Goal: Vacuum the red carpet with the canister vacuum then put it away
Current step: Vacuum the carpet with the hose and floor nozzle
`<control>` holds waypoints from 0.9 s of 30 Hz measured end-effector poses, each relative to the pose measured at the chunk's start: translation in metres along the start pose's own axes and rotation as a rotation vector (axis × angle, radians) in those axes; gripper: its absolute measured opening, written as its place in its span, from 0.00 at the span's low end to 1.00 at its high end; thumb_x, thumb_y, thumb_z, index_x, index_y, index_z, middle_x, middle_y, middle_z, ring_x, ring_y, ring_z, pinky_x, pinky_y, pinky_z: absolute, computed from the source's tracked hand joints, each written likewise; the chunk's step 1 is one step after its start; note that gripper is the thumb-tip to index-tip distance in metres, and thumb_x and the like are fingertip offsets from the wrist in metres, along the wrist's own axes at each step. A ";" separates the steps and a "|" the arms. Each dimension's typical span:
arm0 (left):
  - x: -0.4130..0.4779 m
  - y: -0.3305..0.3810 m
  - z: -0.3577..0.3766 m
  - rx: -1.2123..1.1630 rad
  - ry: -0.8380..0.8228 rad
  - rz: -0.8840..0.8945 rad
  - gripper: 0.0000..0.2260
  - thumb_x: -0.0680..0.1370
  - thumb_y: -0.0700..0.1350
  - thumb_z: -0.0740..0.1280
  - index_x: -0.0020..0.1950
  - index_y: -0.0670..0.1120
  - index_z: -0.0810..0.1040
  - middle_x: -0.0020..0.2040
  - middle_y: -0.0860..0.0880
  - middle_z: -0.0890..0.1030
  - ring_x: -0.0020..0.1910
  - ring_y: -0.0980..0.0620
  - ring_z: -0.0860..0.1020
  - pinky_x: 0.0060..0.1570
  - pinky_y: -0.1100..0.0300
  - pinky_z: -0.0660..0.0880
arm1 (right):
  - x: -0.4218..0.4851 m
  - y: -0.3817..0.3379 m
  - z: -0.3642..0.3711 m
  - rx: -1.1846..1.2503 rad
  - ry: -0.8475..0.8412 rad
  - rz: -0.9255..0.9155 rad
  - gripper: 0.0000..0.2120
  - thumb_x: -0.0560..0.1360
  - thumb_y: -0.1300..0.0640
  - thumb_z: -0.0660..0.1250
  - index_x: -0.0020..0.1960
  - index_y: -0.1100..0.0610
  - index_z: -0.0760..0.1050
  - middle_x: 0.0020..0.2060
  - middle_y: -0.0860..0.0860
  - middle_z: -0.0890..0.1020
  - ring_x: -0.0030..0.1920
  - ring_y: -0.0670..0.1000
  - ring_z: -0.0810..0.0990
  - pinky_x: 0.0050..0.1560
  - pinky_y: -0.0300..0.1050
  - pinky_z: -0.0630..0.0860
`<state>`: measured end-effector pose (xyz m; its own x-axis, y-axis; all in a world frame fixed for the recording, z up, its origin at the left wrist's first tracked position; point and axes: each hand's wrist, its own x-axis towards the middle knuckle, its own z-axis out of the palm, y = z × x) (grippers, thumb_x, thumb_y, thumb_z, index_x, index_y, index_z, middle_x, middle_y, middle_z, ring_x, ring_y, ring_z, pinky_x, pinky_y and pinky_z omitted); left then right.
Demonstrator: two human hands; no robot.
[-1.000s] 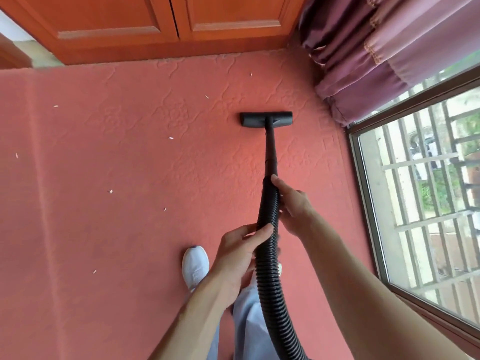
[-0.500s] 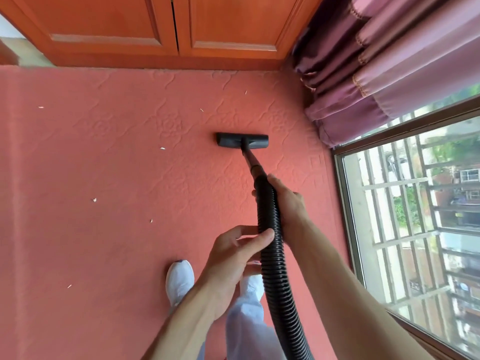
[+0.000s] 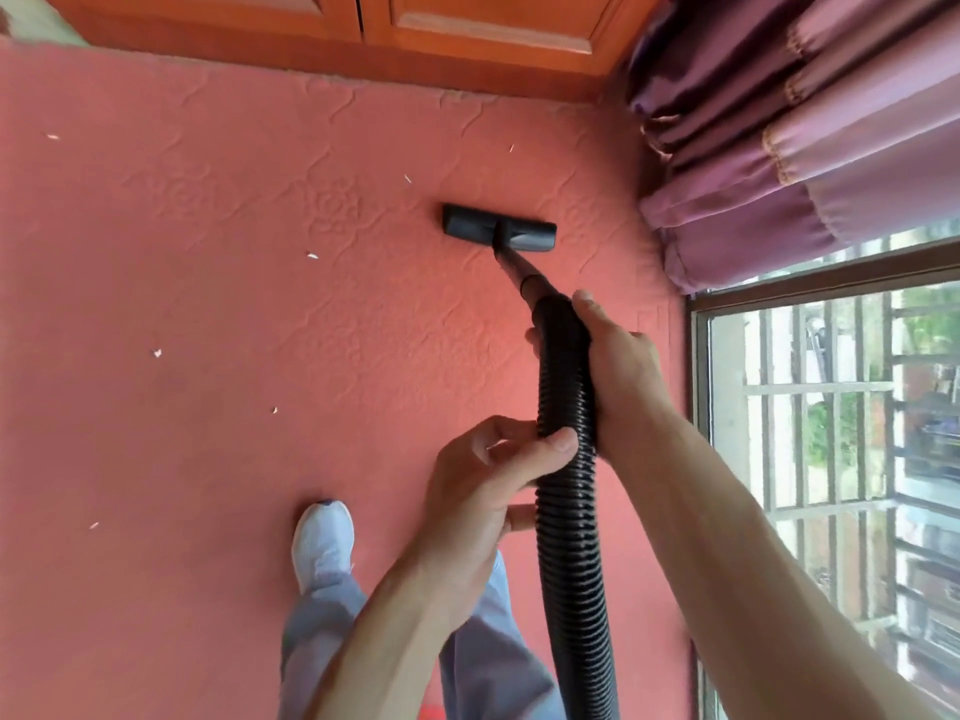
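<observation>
I am gripping the black hose (image 3: 569,537) with both hands: my right hand (image 3: 621,366) is wrapping around its upper end and my left hand (image 3: 483,485) is clasping it just below. The nozzle (image 3: 498,233) is lying flat on the red carpet (image 3: 208,381), near the curtain (image 3: 805,148), with white scraps (image 3: 311,255) scattered to its left.

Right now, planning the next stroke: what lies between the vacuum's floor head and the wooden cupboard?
Head view: a white scrap and a second scrap lie on the red carpet between the floor head and the cupboard; otherwise bare.
</observation>
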<state>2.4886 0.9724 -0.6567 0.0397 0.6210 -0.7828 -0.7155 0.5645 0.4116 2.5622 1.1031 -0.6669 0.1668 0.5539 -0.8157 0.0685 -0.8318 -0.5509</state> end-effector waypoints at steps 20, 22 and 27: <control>0.027 0.017 0.025 -0.066 0.077 -0.044 0.22 0.61 0.47 0.81 0.49 0.38 0.81 0.41 0.40 0.82 0.40 0.46 0.82 0.36 0.56 0.77 | 0.030 -0.012 -0.014 0.095 -0.282 0.071 0.19 0.76 0.45 0.67 0.49 0.62 0.83 0.42 0.56 0.83 0.32 0.49 0.75 0.36 0.44 0.72; 0.035 0.024 0.028 -0.059 0.110 -0.032 0.20 0.64 0.45 0.81 0.51 0.37 0.82 0.41 0.42 0.83 0.40 0.48 0.82 0.38 0.55 0.77 | 0.040 -0.017 -0.002 0.097 -0.251 0.047 0.19 0.76 0.46 0.68 0.48 0.63 0.83 0.41 0.57 0.83 0.31 0.49 0.77 0.34 0.43 0.73; 0.072 0.034 0.036 -0.187 0.205 -0.094 0.16 0.72 0.44 0.75 0.57 0.38 0.83 0.41 0.45 0.82 0.39 0.50 0.78 0.38 0.58 0.74 | 0.083 -0.022 0.030 -0.057 -0.143 -0.083 0.18 0.76 0.49 0.68 0.45 0.64 0.83 0.41 0.60 0.84 0.30 0.51 0.78 0.31 0.42 0.75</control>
<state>2.4918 1.0559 -0.6827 -0.0167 0.4370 -0.8993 -0.8324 0.4923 0.2546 2.5449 1.1687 -0.7279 0.0171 0.6172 -0.7866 0.1328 -0.7812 -0.6100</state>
